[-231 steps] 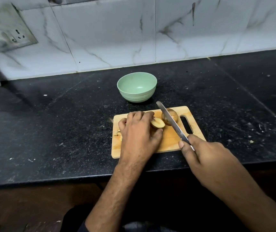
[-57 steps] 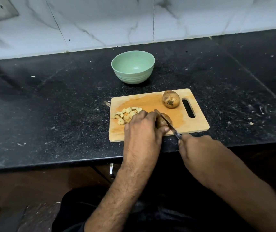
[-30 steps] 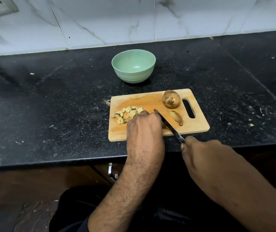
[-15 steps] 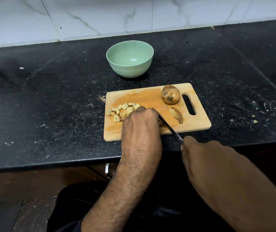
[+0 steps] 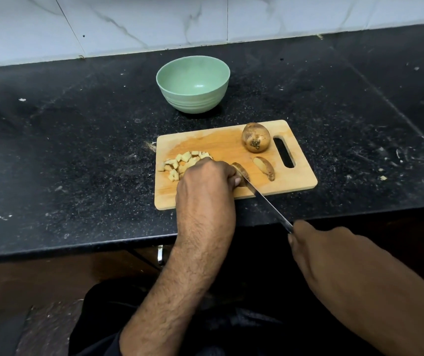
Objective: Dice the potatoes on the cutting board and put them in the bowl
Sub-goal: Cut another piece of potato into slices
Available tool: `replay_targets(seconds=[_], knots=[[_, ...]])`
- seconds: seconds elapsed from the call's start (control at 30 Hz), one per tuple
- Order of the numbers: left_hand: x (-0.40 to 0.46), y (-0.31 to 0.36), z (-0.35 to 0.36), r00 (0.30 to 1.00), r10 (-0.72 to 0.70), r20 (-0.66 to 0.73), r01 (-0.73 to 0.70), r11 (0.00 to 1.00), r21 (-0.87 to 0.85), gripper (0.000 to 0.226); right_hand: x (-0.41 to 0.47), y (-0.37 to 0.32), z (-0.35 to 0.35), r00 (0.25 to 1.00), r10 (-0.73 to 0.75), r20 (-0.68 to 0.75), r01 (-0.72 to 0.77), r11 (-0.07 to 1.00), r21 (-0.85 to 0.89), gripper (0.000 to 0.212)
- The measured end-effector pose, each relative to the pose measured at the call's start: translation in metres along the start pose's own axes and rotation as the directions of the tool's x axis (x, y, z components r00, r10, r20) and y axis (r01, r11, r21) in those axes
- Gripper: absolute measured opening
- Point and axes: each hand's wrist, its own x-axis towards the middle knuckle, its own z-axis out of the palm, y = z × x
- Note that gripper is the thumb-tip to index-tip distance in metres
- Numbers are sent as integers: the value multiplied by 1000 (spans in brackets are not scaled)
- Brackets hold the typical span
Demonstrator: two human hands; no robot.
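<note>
1. Lowest in the frame come two bare forearms; the right hand [image 5: 316, 242], at lower right, is wrapped around the handle of one kitchen knife [image 5: 267, 204], fingers closed on it.
2. The knife blade runs up and left from that hand onto the wooden cutting board [image 5: 298, 183], its tip hidden by the piece being cut.
3. The left hand [image 5: 205, 181], in the middle of the frame, presses down with curled fingers on a potato piece [image 5: 241, 172], fingertips right beside the blade; how much of the piece lies under the palm I cannot tell.
4. Just right of the blade lies one cut slice [image 5: 265, 168], flat on the board and apart from the held piece.
5. Left of the hand sits one heap of diced potato [image 5: 180, 161]; roughly a dozen cubes show, the rest are covered by the hand.
6. Further up, near the board's handle slot, stands one whole potato [image 5: 256, 137], unpeeled and untouched.
7. Above the board, on the black countertop [image 5: 77, 140], stands one green bowl [image 5: 193, 84] with nothing in it; a white marble-tiled wall [image 5: 154, 19] fills the top of the frame.
8. Against half a second ago, the blade has drawn back toward the lower right, and the held piece shows more; slice, whole potato, dice and bowl lie as they did.
</note>
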Motion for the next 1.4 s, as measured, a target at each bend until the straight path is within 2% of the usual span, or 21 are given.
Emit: replay_targets(seconds=[0.23,0.47,0.6,0.83,1.0,1.17,1.33,1.4], knots=[[-3,0,1,1000,12,-7,-12,1000,10,12,-20,4,-8,998,30,46,-31,1000,4,27],[-5,0,0,999,19,-27,-17,997,70,13,-13,-13,-9,975,-36,-220,48,998,50,33],[-7,3,0,998,45,-42,-40,992,119,13,-1,-19,-2,953,-65,-296,85,995,55,29],[-3,3,1,996,74,-40,-66,984,164,11,6,-20,1,957,-64,-283,56,998,-36,22],[-1,2,1,995,90,-43,-83,984,158,9,13,-20,0,973,-70,-218,57,996,-65,5],[-2,3,5,995,68,-69,-55,981,184,5,39,-24,1,975,-90,-204,75,994,-79,18],[-3,4,9,993,65,-97,-47,983,175,3,33,-12,5,975,-109,-192,103,994,-44,7],[-3,2,9,993,72,-92,-57,986,158,6,20,-6,7,984,-93,-154,90,996,-26,12]])
